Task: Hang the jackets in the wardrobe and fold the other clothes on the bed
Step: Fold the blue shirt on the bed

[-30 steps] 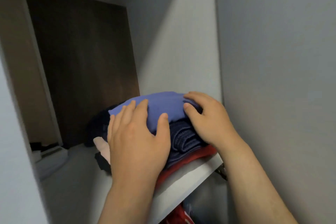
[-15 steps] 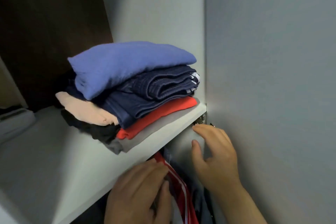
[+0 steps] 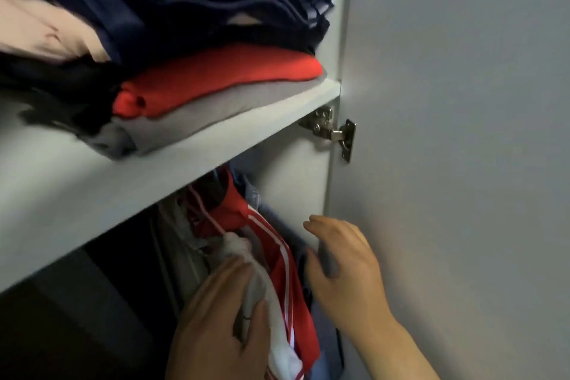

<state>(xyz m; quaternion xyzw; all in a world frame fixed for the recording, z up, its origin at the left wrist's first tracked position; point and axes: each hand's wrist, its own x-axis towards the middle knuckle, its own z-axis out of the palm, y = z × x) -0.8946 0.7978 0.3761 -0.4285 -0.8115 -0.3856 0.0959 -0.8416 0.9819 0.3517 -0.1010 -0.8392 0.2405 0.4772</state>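
A stack of folded clothes lies on the white wardrobe shelf point(image 3: 191, 163): navy pieces point(image 3: 200, 0) on top, a red one point(image 3: 222, 74), a grey one point(image 3: 197, 120) at the bottom, with pink point(image 3: 40, 31) and black point(image 3: 61, 92) pieces to the left. Below the shelf hang several jackets, among them a red and white jacket point(image 3: 274, 259) and a blue one point(image 3: 265, 203). My left hand point(image 3: 222, 318) holds the jacket's white part between fingers and thumb. My right hand point(image 3: 342, 268) hovers beside the jackets near the side panel, its fingers loosely bent and holding nothing.
The open grey wardrobe door point(image 3: 462, 163) fills the right side. A metal hinge point(image 3: 333, 133) joins it to the side panel just under the shelf. The space below the shelf on the left is dark.
Both hands have left the folded stack and dropped below the shelf. My left hand has taken hold of the red and white jacket. The view has tilted down and moved closer.
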